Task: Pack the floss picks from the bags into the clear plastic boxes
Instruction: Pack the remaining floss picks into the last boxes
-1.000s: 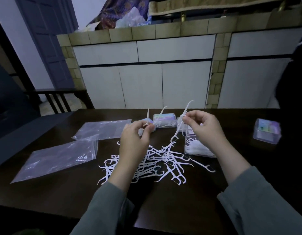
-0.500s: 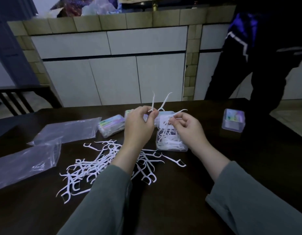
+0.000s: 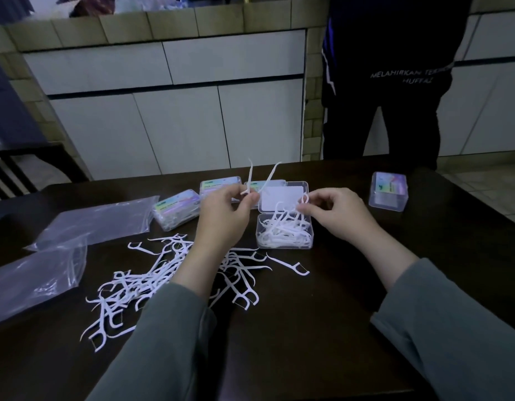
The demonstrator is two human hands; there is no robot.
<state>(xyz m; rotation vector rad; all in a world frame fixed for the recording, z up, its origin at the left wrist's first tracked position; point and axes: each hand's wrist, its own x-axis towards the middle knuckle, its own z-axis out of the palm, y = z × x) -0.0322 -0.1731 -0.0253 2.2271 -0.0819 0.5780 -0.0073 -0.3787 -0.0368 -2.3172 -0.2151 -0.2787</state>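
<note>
**Floss picks going into the open clear box**

The open clear box (image 3: 284, 233) stands on the dark surface (image 3: 322, 328), near its middle, with the lid (image 3: 282, 196) tipped up behind it. Inside it lies a bundle of white floss picks (image 3: 282, 234), some of them standing up over the rim.

The right hand (image 3: 334, 211) is above the right side of this box. Its fingers are curled and pinch one floss pick (image 3: 304, 198) just over the bundle. The left hand (image 3: 224, 215) is beside the box on its left. It grips two floss picks (image 3: 260, 180) between thumb and fingers, and their thin pointed ends stick upward and spread apart.

In front of the box and under the left forearm, a loose pile of floss picks (image 3: 152, 273) is scattered on the surface. One single pick (image 3: 289, 264) lies apart, just before the box on the right.

Behind the left hand there are three closed boxes (image 3: 176, 208) with colourful labels, close together. Another closed box (image 3: 388, 191) stands well apart on the right side of the surface. On the left lie two clear plastic bags (image 3: 33, 273), flat and partly overlapping.

Both arms wear grey-green sleeves (image 3: 441, 328). At the far edge of the surface stands another person in dark clothes (image 3: 386, 70) with white letters on the jacket. Behind is a white cabinet (image 3: 175, 111) with a tiled top edge.
</note>
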